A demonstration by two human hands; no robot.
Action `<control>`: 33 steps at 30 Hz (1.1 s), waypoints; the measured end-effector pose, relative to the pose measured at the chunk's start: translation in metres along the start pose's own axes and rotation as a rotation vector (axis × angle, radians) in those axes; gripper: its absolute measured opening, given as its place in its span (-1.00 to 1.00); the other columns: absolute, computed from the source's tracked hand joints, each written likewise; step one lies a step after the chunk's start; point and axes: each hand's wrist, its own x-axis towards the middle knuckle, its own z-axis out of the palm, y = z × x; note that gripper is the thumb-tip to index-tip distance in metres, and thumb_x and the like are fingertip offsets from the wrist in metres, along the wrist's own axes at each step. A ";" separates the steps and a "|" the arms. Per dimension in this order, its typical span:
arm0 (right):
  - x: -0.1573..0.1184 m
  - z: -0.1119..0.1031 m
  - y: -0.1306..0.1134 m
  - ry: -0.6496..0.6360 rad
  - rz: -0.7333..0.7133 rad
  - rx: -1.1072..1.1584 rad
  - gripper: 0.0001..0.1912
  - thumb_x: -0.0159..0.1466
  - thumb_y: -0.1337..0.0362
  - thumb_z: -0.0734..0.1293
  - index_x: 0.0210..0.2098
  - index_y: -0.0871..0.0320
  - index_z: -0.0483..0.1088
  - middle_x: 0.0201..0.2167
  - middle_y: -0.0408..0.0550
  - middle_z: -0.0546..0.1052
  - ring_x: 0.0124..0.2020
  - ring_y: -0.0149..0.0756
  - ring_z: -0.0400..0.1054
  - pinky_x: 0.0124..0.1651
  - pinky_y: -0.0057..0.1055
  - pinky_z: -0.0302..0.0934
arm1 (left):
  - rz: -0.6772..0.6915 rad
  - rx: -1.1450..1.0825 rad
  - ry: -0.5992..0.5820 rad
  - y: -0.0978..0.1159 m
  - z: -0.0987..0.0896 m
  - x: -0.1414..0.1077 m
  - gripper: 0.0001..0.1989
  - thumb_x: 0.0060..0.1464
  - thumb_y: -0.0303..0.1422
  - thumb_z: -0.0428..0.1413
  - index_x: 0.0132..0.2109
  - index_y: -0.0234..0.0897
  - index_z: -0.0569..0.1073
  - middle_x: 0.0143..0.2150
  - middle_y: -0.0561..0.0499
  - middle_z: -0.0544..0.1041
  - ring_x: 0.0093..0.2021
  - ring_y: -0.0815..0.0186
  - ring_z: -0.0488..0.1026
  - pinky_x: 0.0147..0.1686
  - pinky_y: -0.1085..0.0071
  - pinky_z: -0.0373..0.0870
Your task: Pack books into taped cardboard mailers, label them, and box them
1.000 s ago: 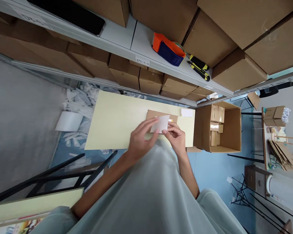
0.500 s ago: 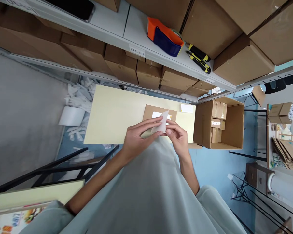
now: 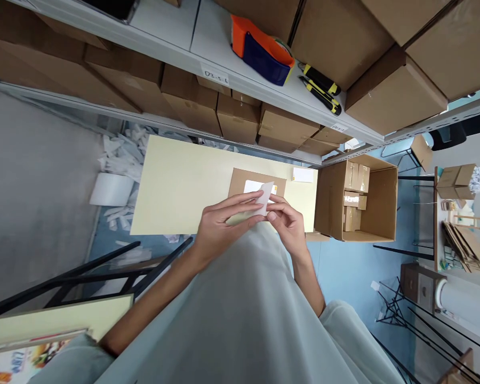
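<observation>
Between my two hands is a small white slip of paper [image 3: 265,195], held upright near my shirt front. My left hand [image 3: 221,224] pinches its left side and lower edge between the fingers and thumb. On the other side, my right hand [image 3: 287,221] grips the right edge with bent fingers and thumb. Behind the slip, a flat brown cardboard piece [image 3: 240,181] lies on the pale yellow tabletop [image 3: 176,186], a white label [image 3: 251,185] on it partly hidden by my fingers. Near the table's right end sits a small white stack of labels or cards [image 3: 303,175].
An open carton [image 3: 332,202] with several small boxes stands right of the table. The shelf above holds an orange and blue tape dispenser [image 3: 264,56], yellow-black cutters [image 3: 322,88] and cartons. Paper scraps [image 3: 124,154] and a white roll [image 3: 111,189] are at the left.
The view has shifted slightly, so the surroundings sit a little further left and up. Both hands keep hold of the paper slip, with only small finger movement.
</observation>
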 end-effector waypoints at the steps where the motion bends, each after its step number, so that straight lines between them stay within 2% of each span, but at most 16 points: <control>1: 0.000 0.000 0.000 -0.003 -0.006 0.005 -0.63 0.31 -0.16 0.53 -0.17 -0.01 0.64 0.19 0.03 0.57 0.23 -0.04 0.49 0.10 -0.10 0.61 | 0.002 0.002 -0.003 0.000 0.000 0.000 -0.77 0.15 -0.07 0.38 -0.11 -0.03 0.75 0.15 0.00 0.70 0.17 0.02 0.65 0.22 0.01 0.63; 7: -0.001 0.002 -0.002 0.015 -0.016 -0.046 -0.63 0.32 -0.18 0.51 -0.25 0.00 0.62 0.11 0.04 0.59 0.28 -0.03 0.44 0.15 -0.11 0.56 | 0.010 0.008 -0.003 0.000 0.000 -0.001 -0.79 0.16 -0.10 0.38 -0.12 -0.03 0.74 0.14 -0.01 0.71 0.15 0.03 0.66 0.21 0.02 0.64; 14: -0.004 0.003 -0.003 -0.007 -0.038 -0.141 -0.63 0.42 -0.15 0.42 -0.24 0.00 0.56 0.16 0.06 0.54 0.36 -0.04 0.37 0.25 -0.10 0.46 | -0.009 -0.011 -0.032 0.000 0.002 0.000 -0.79 0.17 -0.11 0.35 -0.12 -0.06 0.74 0.16 -0.04 0.69 0.17 0.02 0.65 0.23 0.00 0.63; 22: -0.005 0.007 0.005 -0.026 -0.036 -0.135 -0.66 0.45 -0.13 0.38 -0.21 0.00 0.52 0.24 0.05 0.46 0.32 -0.08 0.39 0.21 -0.14 0.50 | -0.082 -0.058 -0.038 -0.004 0.000 -0.002 -0.77 0.21 -0.09 0.31 -0.20 -0.14 0.69 0.18 -0.13 0.68 0.19 0.02 0.63 0.25 0.03 0.59; 28: -0.005 0.006 0.018 0.007 -0.017 -0.083 -0.65 0.43 -0.09 0.39 -0.26 0.04 0.45 0.22 0.08 0.48 0.17 -0.12 0.47 0.10 -0.16 0.54 | -0.210 -0.213 0.010 -0.008 -0.004 -0.001 -0.76 0.23 -0.11 0.29 -0.23 -0.19 0.62 0.12 -0.18 0.70 0.13 0.04 0.65 0.17 0.06 0.61; 33: -0.002 -0.004 0.030 0.057 0.010 -0.103 -0.66 0.39 -0.05 0.40 -0.32 0.06 0.42 0.16 0.10 0.53 0.09 -0.14 0.48 0.05 -0.19 0.51 | -0.338 -0.274 0.134 -0.023 -0.012 0.001 -0.74 0.17 -0.11 0.29 -0.29 -0.21 0.57 0.03 -0.18 0.72 0.15 0.01 0.63 0.12 0.07 0.60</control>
